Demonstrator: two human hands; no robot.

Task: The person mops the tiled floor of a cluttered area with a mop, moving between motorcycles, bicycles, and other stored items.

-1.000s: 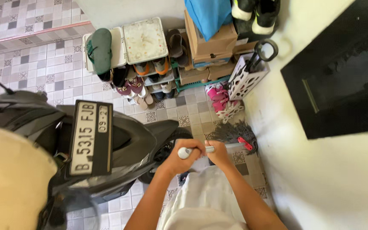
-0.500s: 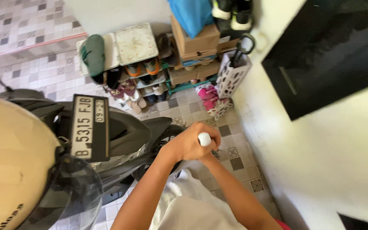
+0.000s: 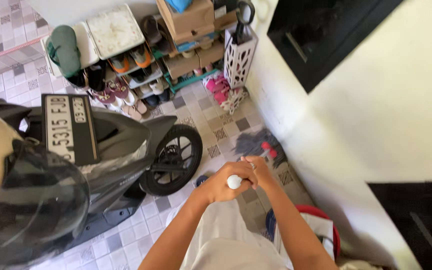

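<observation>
Both hands are up at the top of a mop handle (image 3: 234,181), whose rounded white end shows between them. The left hand (image 3: 224,183) is clenched around it just under the cap, and the right hand (image 3: 261,171) is wrapped on from the other side, touching the left. Out beyond the knuckles, down on the tiled floor (image 3: 126,240), the grey mop head (image 3: 256,143) with its red clamp lies against the foot of the white wall (image 3: 356,135). To the left of the hands stands a dark scooter (image 3: 121,150), its front wheel (image 3: 173,160) close by the left wrist. Farther out past the mop head sit a crowded shoe rack (image 3: 126,80), stacked cardboard boxes (image 3: 188,20) and a white umbrella stand (image 3: 238,55). Below the right forearm is a red bucket (image 3: 326,225).
</observation>
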